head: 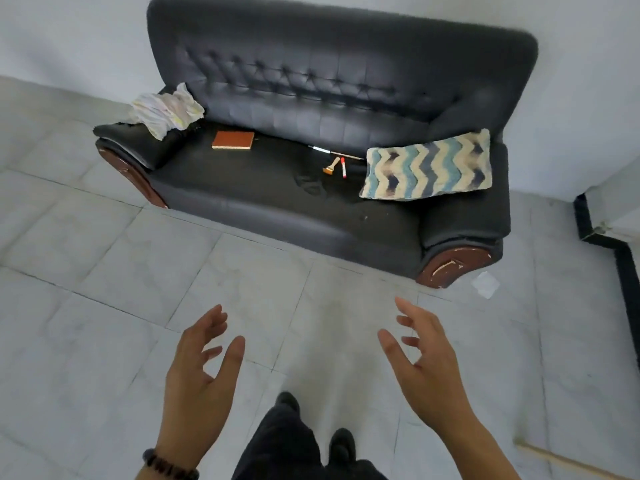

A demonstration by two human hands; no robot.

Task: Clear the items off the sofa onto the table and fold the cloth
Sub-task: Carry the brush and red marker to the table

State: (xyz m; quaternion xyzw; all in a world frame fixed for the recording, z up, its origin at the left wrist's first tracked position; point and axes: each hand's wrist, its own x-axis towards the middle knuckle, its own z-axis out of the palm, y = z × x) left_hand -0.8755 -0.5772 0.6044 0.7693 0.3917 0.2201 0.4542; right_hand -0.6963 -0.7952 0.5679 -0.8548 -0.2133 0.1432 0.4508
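- From the head view we look down on a dark sofa (346, 74) standing against a pale wall on a tiled floor (104, 271).
- The cloth (166, 109), white and crumpled, lies draped over the sofa's left armrest.
- An orange-brown notebook (232, 139) lies flat on the seat near that armrest.
- Towards the middle of the seat we see a thin rod (332, 152), a small brush (330, 167) and a red-and-white marker (343, 167) close together (the brush and marker lie just beside each other).
- A zigzag-patterned cushion (429, 166) leans at the right end of the seat.
- The left hand (199, 372) hangs over the floor, well apart from the sofa, with its fingers spread and holding nothing; a bead bracelet (166, 465) circles its wrist.
- The right hand (427, 368) is likewise spread and holding nothing, its palm turned towards the left one.
- A scrap of paper (486, 285) lies on the floor by the sofa's right foot, and a wooden stick (554, 460) shows at the lower right.
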